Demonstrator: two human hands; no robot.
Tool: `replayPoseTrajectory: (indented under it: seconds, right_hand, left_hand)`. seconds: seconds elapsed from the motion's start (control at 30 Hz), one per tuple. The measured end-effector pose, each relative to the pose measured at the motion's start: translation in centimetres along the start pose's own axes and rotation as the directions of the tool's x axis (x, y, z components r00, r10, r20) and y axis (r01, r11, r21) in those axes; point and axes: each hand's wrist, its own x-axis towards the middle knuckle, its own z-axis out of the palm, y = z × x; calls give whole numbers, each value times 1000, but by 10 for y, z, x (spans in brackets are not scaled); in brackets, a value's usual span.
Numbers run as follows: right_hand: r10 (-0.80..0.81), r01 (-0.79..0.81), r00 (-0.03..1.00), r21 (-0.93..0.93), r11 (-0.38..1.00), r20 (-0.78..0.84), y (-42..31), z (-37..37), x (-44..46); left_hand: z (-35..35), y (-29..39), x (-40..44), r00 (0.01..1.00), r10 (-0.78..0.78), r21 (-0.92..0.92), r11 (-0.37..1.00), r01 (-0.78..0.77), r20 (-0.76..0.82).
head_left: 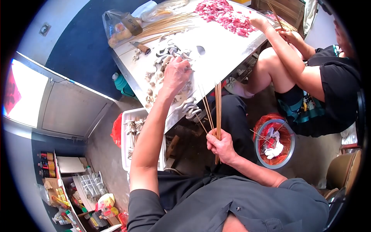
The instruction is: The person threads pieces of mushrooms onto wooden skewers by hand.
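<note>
My left hand (177,72) reaches over the loose pile of grey-white mushroom pieces (157,75) on the table, fingers bent together among them. What lies between its fingertips is hidden. Closer to my body, my right hand (221,146) is closed around a bundle of thin wooden skewers (218,112), most of them pointing up. One skewer leans left from that hand, with mushroom pieces (189,108) threaded near its far end, by the table edge.
Beyond the pile lie a knife (143,48), loose skewers (166,25) and a plastic bag (120,29). Chopped red meat (224,17) lies before a co-worker (320,77) at right. A white tray (125,145) holds filled skewers; a lined bucket (289,152) stands on the floor.
</note>
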Motion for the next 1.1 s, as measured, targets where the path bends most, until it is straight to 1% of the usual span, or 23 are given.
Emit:
replayPoseTrajectory:
  seconds: [0.07, 0.1, 0.17, 0.2, 0.27, 0.3, 0.33, 0.37, 0.4, 0.43, 0.47, 0.5, 0.53, 0.57, 0.63, 0.67, 0.7, 0.77, 0.83, 0.93, 1.07, 1.1]
  right_hand:
    - [8, -8, 1000, -20, 1000, 2, 0, 0, -1]
    - [11, -10, 1000, -23, 1000, 3, 1, 0, -1]
    - [15, -15, 1000, -26, 1000, 6, 1, 0, -1]
    - [19, -19, 1000, -22, 1000, 13, 1, 1, 0]
    - [21, -21, 1000, -17, 1000, 22, 2, 1, 1]
    - [21, -21, 1000, -19, 1000, 23, 2, 1, 2]
    - [23, -23, 999, -20, 1000, 23, 3, 1, 2]
    - [24, -23, 999, -20, 1000, 24, 3, 0, 1]
    - [22, -21, 1000, -26, 999, 19, 4, 1, 0]
    - [19, -19, 1000, -33, 999, 17, 4, 1, 0]
    - [19, -19, 1000, -33, 999, 21, 4, 2, 1]
    - [20, -20, 1000, -15, 1000, 23, 4, 2, 1]
    - [23, -23, 999, 2, 1000, 26, 3, 2, 1]
    - [27, -27, 999, 1, 1000, 30, 3, 1, 1]
    - [25, -25, 999, 16, 1000, 40, 3, 2, 2]
    - [20, -21, 999, 18, 1000, 38, 3, 3, 2]
    - [24, -25, 999, 16, 1000, 43, 3, 4, 2]
    - [24, -25, 999, 23, 999, 43, 3, 5, 3]
    - [27, -28, 999, 25, 999, 39, 2, 7, 2]
    - [25, -27, 998, 30, 999, 49, 2, 7, 0]
    - [33, -34, 997, 21, 999, 63, 5, 8, -2]
    - [39, -41, 997, 17, 999, 67, 6, 7, -3]
  left_hand:
    - [2, -1, 1, 998, 47, 79, 996, -45, -30]
    - [2, -1, 0, 998, 47, 79, 996, -45, -31]
    - [1, -3, -3, 991, 110, 201, 975, -92, -80]
    - [0, -4, -7, 991, 108, 204, 975, -90, -81]
    - [-5, -5, -15, 984, 8, 89, 996, 8, -179]
    - [-8, -6, -16, 984, 10, 90, 996, 6, -179]
    - [-12, -7, -18, 979, -109, -44, 994, 103, -170]
    - [-18, -7, -21, 963, -226, -176, 964, 199, -146]
    - [-25, -6, -24, 941, -336, -302, 902, 307, -48]
    - [-29, -2, -28, 940, -338, -300, 903, 309, -50]
    - [-33, 2, -32, 918, -397, -579, 748, 323, -1]
    - [-36, 5, -37, 897, -438, -799, 515, 309, 65]
    - [-40, 6, -42, 896, -430, -872, 389, 298, 114]
    - [-42, 5, -47, 894, -435, -871, 390, 299, 112]
    - [-47, 4, -57, 780, -541, -922, 23, 386, 314]
    - [-49, 4, -63, 761, -529, -917, -95, 387, 376]
    - [-49, 4, -68, 758, -534, -918, -95, 386, 374]
    - [-48, 7, -76, 729, -530, -900, -211, 382, 434]
    - [-46, 9, -83, 735, -526, -902, -194, 385, 427]
    - [-44, 12, -90, 721, -571, -902, -86, 423, 393]
    - [-45, 22, -93, 724, -577, -913, -103, 394, 378]
    - [-47, 25, -94, 702, -594, -902, -102, 419, 393]
